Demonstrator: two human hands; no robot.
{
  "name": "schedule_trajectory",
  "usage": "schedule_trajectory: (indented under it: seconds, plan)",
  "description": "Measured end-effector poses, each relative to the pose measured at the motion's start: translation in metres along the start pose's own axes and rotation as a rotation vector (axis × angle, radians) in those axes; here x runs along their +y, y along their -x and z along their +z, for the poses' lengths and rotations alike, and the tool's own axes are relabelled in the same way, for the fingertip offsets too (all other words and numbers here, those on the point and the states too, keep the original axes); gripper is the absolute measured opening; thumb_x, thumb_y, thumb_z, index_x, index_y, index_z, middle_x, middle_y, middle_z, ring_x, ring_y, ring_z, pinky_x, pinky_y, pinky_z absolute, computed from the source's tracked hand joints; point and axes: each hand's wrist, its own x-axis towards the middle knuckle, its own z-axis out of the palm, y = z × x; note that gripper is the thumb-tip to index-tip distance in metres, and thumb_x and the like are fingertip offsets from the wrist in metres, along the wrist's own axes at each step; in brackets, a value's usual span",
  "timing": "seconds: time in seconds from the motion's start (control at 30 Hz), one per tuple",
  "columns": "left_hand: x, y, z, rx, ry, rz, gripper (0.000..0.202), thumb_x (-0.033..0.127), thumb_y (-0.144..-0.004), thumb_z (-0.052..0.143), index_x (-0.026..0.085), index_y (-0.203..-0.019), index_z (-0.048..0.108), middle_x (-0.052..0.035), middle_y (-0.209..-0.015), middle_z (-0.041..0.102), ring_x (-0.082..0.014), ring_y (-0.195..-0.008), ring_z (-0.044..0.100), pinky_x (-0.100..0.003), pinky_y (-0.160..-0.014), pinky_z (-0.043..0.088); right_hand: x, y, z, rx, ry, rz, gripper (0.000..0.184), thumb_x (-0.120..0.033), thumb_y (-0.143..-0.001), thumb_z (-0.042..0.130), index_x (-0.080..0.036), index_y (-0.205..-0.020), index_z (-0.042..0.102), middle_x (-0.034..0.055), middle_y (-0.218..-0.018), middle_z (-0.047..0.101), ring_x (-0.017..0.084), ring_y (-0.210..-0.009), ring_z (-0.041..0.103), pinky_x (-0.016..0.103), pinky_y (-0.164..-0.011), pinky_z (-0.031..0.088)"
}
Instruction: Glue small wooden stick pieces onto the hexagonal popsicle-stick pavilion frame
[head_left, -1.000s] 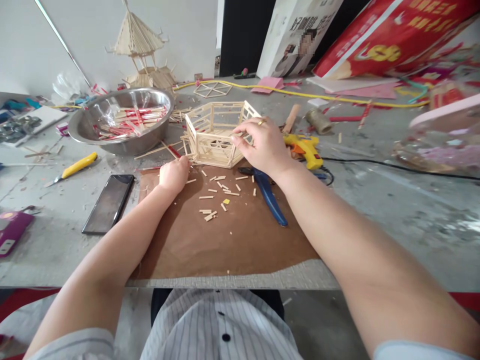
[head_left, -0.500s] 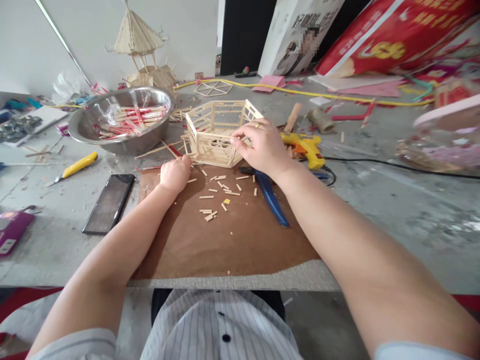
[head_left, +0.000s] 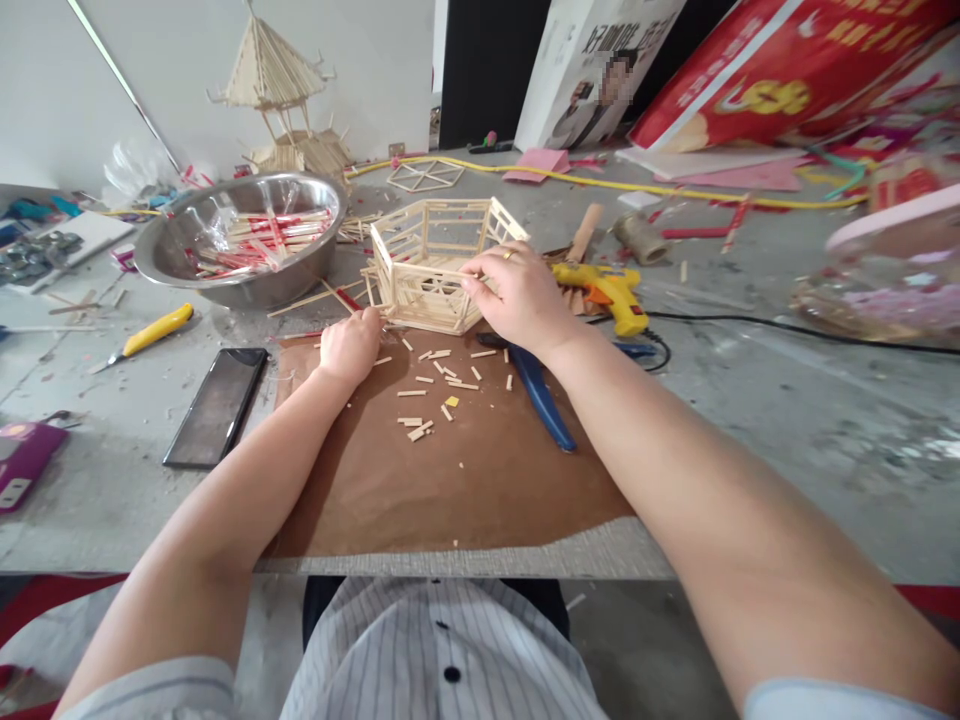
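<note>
A hexagonal frame of wooden sticks (head_left: pixel 427 262) stands at the far edge of a brown mat (head_left: pixel 450 470). My right hand (head_left: pixel 517 295) rests against the frame's right side, fingers pinched at a stick on its wall. Curled into a loose fist, my left hand (head_left: pixel 349 347) lies on the mat at the frame's lower left corner and touches its base; what it holds, if anything, is hidden. Several short cut stick pieces (head_left: pixel 439 385) lie scattered on the mat between my hands.
Blue-handled cutters (head_left: pixel 536 390) lie right of the pieces. A yellow glue gun (head_left: pixel 611 295) with black cord lies behind my right hand. A steel bowl of sticks (head_left: pixel 240 245), a yellow knife (head_left: pixel 154 335) and a phone (head_left: pixel 217 405) are left. A stick pagoda (head_left: pixel 281 100) stands behind.
My right hand slid slightly down and nearer along the frame's right wall. My left hand stays at the frame's corner.
</note>
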Motion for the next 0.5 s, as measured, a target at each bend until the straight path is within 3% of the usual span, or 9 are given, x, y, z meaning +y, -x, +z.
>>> schedule_trajectory:
  seconds: [0.27,0.5]
  plan:
    - [0.0004,-0.0007,-0.0008,-0.024,0.033,-0.027,0.038,0.039,-0.090,0.028,0.019,-0.104,0.057,-0.0094,-0.090,0.068,-0.0219,-0.086,0.064,-0.030,-0.072,0.044,-0.0011,0.0004,0.0008,-0.002,0.000,0.013,0.018,-0.025,-0.083,0.042,-0.023,-0.081,0.060,0.0078,-0.085,0.063,0.025,-0.089,0.053,0.042,-0.079,0.040]
    - [-0.0008,-0.0032,0.0030,0.021,0.075,-0.007,0.040,0.044,-0.090,0.028,0.021,-0.101,0.060,-0.0080,-0.089,0.069,-0.0226,-0.085,0.065,-0.030,-0.071,0.044,-0.0011,0.0003,0.0013,-0.007,-0.005,0.019,0.016,-0.024,-0.082,0.043,-0.023,-0.081,0.059,0.0082,-0.086,0.062,0.026,-0.090,0.053,0.042,-0.081,0.039]
